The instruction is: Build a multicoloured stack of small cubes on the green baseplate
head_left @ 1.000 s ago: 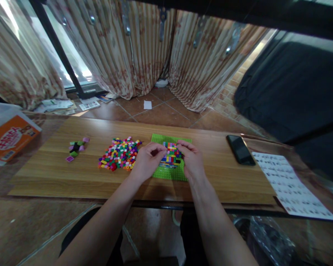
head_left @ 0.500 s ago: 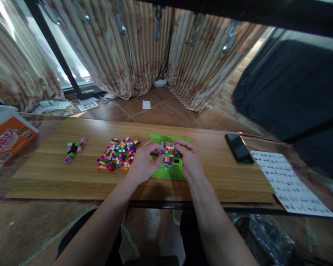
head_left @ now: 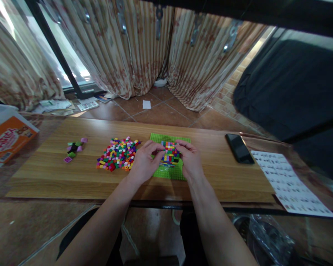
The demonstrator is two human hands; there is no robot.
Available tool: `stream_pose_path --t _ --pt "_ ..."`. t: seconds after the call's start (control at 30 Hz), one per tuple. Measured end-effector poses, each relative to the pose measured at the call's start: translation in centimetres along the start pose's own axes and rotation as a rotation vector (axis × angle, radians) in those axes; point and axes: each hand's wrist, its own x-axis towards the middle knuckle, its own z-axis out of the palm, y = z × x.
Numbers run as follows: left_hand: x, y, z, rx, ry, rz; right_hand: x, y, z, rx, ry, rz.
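at brick stack point(head_left: 170, 154) on bare-rimmed baseplate point(head_left: 172, 175), left hand point(head_left: 145, 162) and right hand point(head_left: 192, 161), fingers' grip unclear

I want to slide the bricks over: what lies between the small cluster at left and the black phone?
The brick pile and green baseplate, with both hands over it, head view.

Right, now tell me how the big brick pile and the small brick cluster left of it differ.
The big pile holds a great many bricks; the small cluster has only a handful. The big pile mixes red, yellow, white, blue and more, while the small cluster shows just pink, green and black. The big pile lies nearer the left hand; the small cluster sits farther out. Both rest on the wooden board.
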Motion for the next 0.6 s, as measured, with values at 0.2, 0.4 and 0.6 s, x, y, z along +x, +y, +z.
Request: stream_pose_path --t 0.2,0.4,0.6 --pt "0.17 0.17 -0.03 0.034 0.012 -0.006 0.06 0.17 -0.04 -0.002 -0.001 -0.006" --pt "0.23 0.06 -0.01 -0.012 0.021 -0.011 0.01 0.11 -0.02 0.002 -0.002 -0.008" --pt "0.08 0.12 -0.01 -0.017 0.045 -0.015 0.0 0.14 -0.02 0.005 -0.011 0.003"
